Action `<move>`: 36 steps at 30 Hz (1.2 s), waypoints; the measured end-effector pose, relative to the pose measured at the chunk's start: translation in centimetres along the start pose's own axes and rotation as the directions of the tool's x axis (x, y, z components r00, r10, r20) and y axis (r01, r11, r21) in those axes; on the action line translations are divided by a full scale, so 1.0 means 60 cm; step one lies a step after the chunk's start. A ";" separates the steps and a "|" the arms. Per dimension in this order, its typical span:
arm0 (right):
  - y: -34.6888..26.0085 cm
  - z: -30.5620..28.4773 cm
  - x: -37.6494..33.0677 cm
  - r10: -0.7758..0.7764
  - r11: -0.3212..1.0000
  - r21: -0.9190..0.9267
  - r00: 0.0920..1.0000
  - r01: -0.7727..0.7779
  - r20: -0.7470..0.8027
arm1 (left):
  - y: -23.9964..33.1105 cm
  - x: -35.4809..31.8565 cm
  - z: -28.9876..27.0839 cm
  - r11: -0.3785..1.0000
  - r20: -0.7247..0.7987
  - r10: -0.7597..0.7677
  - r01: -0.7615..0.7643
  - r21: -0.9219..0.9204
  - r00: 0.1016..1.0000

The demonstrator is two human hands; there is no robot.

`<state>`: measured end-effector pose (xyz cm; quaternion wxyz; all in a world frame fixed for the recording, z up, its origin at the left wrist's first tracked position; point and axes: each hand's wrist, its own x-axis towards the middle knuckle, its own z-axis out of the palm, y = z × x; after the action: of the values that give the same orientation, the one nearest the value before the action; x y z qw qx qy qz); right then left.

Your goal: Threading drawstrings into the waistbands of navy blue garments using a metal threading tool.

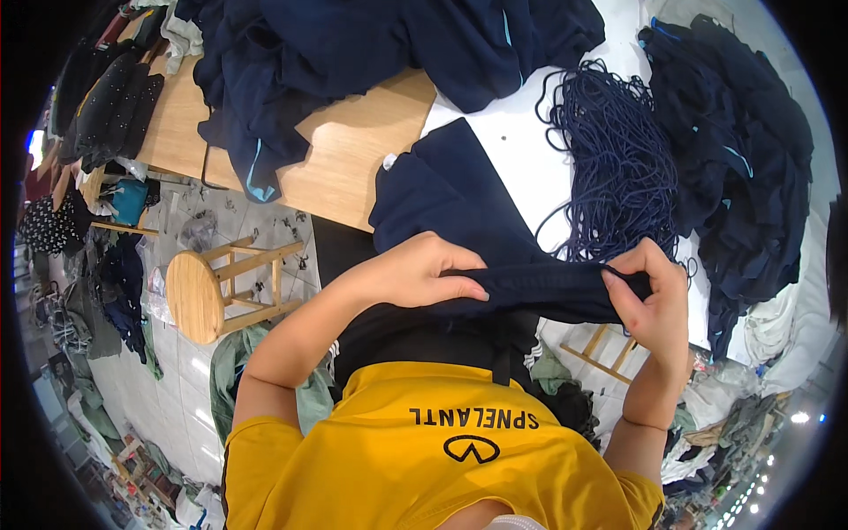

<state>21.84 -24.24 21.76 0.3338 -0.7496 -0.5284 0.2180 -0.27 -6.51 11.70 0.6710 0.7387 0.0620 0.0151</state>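
Narrow lane over white tabletop (524, 159), between navy garment (450, 185) and tangled cord heap (623, 159); navy cloth pile (746, 141) blocks right, beyond cords.

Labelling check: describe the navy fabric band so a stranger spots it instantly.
Find the table across the top, then the yellow shirt below. Between them, the navy fabric band runs from left hand to right hand. The navy heap and cord tangle beyond lie on the table; the band alone is held.
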 end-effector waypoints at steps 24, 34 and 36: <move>0.073 0.127 0.014 0.190 0.859 0.391 0.914 -0.332 0.358 | -0.046 -0.031 -0.013 0.982 -0.238 -0.188 0.185 -0.036 0.953; 0.080 0.135 0.002 0.203 0.938 0.254 0.968 -0.235 0.146 | -0.059 -0.042 -0.007 0.909 -0.188 -0.313 0.237 -0.342 0.931; 0.077 0.139 -0.001 0.184 0.951 0.235 0.979 -0.201 0.093 | -0.059 -0.038 -0.006 0.909 -0.202 -0.312 0.230 -0.349 0.928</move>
<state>19.12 -23.03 12.70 0.3815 -0.7428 -0.4336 0.3387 -2.83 -6.07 8.37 0.7634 0.5964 0.2466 0.0252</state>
